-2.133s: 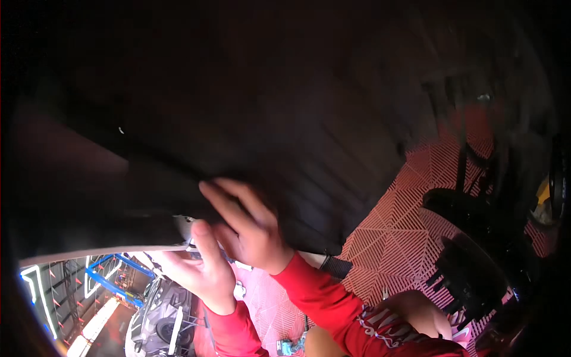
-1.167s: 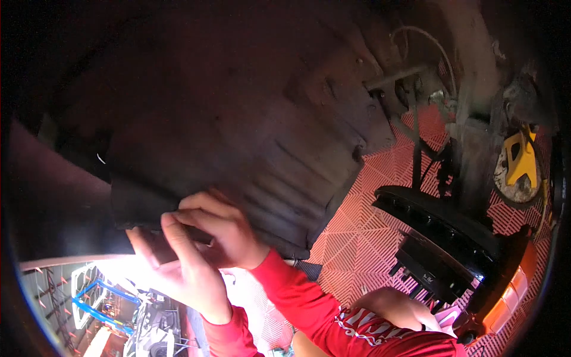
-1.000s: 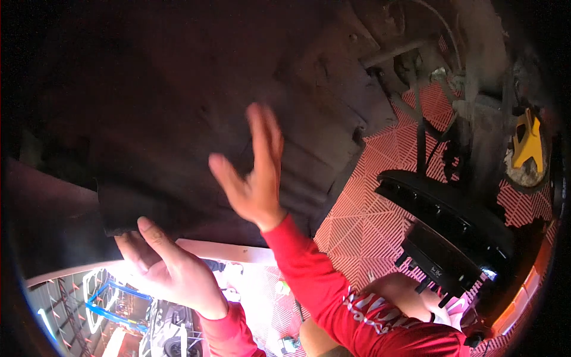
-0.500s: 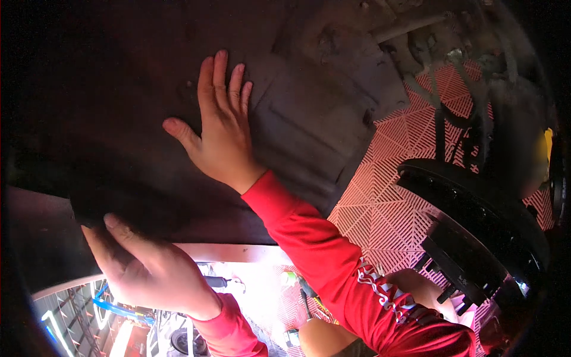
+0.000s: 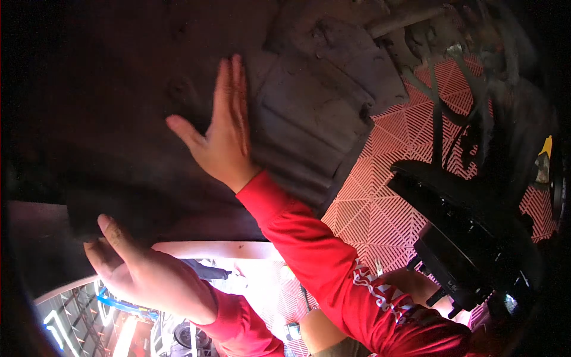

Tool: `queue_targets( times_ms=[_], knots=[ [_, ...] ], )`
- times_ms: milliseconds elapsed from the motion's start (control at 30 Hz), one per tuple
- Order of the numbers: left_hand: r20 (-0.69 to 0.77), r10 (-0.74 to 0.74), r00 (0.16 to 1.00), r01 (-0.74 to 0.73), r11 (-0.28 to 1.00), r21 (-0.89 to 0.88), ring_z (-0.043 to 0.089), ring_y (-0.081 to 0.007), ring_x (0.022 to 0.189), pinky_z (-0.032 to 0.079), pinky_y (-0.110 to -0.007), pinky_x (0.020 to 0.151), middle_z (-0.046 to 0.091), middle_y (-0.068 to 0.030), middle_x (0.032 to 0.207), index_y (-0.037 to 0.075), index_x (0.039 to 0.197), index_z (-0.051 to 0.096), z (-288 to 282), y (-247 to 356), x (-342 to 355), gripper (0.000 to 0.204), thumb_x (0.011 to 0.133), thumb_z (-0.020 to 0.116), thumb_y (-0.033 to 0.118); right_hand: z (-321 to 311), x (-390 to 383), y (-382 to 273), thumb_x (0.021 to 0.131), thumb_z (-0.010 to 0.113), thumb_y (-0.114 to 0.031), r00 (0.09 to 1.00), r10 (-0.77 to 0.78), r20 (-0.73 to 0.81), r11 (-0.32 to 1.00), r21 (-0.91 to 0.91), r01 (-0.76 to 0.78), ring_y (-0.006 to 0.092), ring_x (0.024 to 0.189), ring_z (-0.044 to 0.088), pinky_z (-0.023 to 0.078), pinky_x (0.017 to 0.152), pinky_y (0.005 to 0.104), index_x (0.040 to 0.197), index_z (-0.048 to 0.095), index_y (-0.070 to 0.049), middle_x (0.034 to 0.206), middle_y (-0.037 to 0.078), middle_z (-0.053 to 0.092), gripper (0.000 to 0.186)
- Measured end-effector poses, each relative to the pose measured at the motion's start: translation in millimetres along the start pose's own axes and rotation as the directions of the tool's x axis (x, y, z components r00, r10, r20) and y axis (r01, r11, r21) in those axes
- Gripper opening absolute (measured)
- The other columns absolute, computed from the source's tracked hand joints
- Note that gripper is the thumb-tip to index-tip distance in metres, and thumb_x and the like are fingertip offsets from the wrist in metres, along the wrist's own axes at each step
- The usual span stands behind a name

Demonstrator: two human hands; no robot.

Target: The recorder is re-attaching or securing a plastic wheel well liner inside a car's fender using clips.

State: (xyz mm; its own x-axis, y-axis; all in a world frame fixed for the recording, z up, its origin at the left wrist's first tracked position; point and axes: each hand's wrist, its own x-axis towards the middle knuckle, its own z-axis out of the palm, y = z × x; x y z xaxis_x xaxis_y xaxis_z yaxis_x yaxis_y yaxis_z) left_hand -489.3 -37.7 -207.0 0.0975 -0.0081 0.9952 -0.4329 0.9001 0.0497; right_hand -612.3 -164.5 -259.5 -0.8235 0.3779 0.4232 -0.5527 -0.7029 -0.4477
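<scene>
A large dark wheel arch liner [image 5: 137,125] fills the upper left. My right hand [image 5: 223,134] is open against it, palm toward the liner, thumb spread wide and fingers held close together. Lower left, beside the pale curved fender edge [image 5: 214,250], is my left hand [image 5: 140,273]. Its thumb points up over the liner's dark lower part, apart from the bent fingers. The fingertips reach the shadowed edge there and are partly lost in the dark. I see nothing plainly held in either hand.
To the right, a black wheel hub and brake disc [image 5: 452,262] with protruding studs stands near my right forearm. Dark suspension parts and hoses [image 5: 437,113] hang at the upper right. Red slatted floor tiles [image 5: 380,184] lie below. A brightly lit workshop shows under the fender edge.
My right hand's fingers have drawn together, and the hand has turned somewhat edge-on. My left hand has dipped slightly, its thumb swinging away from the fingers. The view has shifted slightly.
</scene>
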Motion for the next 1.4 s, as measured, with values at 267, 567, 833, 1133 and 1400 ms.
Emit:
queue_targets(
  times_ms=[267,567,833,1133,1400],
  knots=[
    [-0.071,0.174,0.982,-0.179,0.981,-0.069,0.065,-0.0198,0.1,0.049,-0.033,0.097,0.071,-0.0183,0.119,-0.009,0.123,0.066,10.4,-12.4,-22.4,0.028,0.101,0.063,0.008,-5.9,1.0,-2.8,0.087,0.078,-0.043,1.0,0.012,0.007,0.999,0.053,-0.012,0.0519,0.152,0.015,0.017,0.124,0.0546,0.156,0.021,0.009,0.164,0.034,0.012,0.103],
    [0.214,0.227,0.95,-0.139,0.922,-0.362,0.063,-0.0186,0.11,0.049,-0.034,0.099,0.064,-0.0169,0.133,-0.006,0.135,0.058,8.2,-45.2,-40.4,0.04,0.097,0.066,0.003,-67.2,31.9,-103.3,0.081,0.072,-0.055,0.755,0.206,0.622,0.923,0.132,-0.36,0.0439,0.068,0.07,0.054,0.061,0.0506,0.075,0.066,0.004,0.073,0.026,0.068,0.06],
    [0.185,-0.086,0.979,0.146,0.928,-0.343,0.064,-0.0183,0.104,0.048,-0.031,0.094,0.068,-0.0149,0.12,-0.007,0.133,0.058,-15.1,-55.4,-67.0,0.035,0.099,0.06,0.003,-43.5,-0.1,-122.0,0.084,0.071,-0.04,0.571,0.297,0.766,0.946,-0.155,-0.285,0.0397,0.077,0.073,0.057,0.068,0.046,0.08,0.074,0.002,0.084,0.023,0.073,0.042],
    [0.163,-0.014,0.986,0.06,0.958,-0.279,0.061,-0.018,0.103,0.049,-0.03,0.086,0.063,-0.0152,0.126,-0.007,0.133,0.054,-37.5,-131.5,-45.4,0.035,0.099,0.058,0.003,-54.1,10.5,-154.5,0.084,0.07,-0.033,0.618,0.175,0.766,0.979,-0.203,-0.026,0.0342,0.081,0.073,0.055,0.071,0.0413,0.08,0.077,-0.003,0.086,0.019,0.075,0.031],
    [0.126,0.153,0.98,-0.095,0.921,-0.377,0.06,-0.022,0.112,0.049,-0.032,0.092,0.06,-0.0186,0.133,-0.007,0.136,0.049,-29.7,-80.3,-124.5,0.04,0.098,0.058,0.0,-36.0,-8.7,-119.6,0.072,0.074,-0.021,0.742,-0.187,0.644,0.936,-0.114,0.334,0.0293,0.064,0.068,0.046,0.054,0.0399,0.064,0.068,-0.007,0.07,0.014,0.069,0.017]
  ],
)
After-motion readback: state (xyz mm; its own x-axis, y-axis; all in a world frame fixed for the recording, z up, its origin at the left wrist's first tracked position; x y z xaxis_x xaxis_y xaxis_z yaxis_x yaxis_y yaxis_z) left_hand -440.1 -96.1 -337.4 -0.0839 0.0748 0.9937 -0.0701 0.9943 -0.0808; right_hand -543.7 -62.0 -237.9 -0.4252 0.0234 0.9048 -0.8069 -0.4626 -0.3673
